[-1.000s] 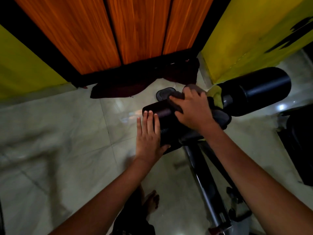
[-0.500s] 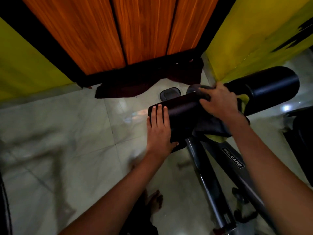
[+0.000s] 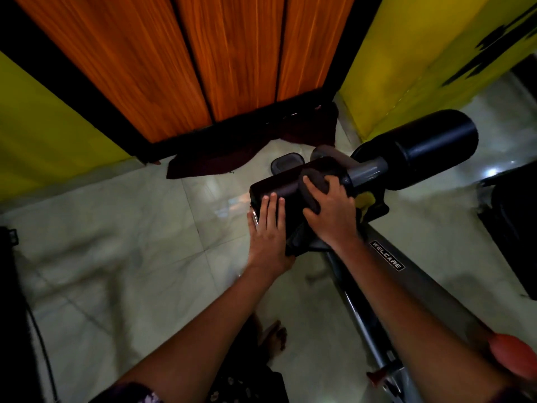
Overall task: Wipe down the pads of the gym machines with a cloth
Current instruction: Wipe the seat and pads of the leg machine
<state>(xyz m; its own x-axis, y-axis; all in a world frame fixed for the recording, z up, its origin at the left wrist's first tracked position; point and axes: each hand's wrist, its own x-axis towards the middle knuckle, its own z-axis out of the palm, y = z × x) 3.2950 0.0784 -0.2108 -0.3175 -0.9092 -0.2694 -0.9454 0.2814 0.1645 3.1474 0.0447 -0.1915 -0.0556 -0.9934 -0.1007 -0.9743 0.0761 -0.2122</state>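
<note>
Two black roller pads sit on a grey crossbar of a gym machine. The left roller pad (image 3: 279, 186) lies under both my hands. My left hand (image 3: 268, 231) rests flat on its near end, fingers together. My right hand (image 3: 331, 212) presses a dark cloth (image 3: 312, 184) with a yellow edge onto the pad near the crossbar. The right roller pad (image 3: 430, 149) is bare and untouched. Part of the cloth hangs hidden beneath my right hand.
The grey machine frame (image 3: 412, 274) marked WELCARE runs toward the lower right. An orange wooden door (image 3: 203, 53) and yellow walls stand ahead, with a dark mat (image 3: 220, 158) at the door's foot. A black object (image 3: 514, 216) is at the right, and my bare foot (image 3: 273, 338) on the tiles.
My right hand with the cloth slid right toward the crossbar, then back left along the left roller pad. My left hand stayed on the pad's near end.
</note>
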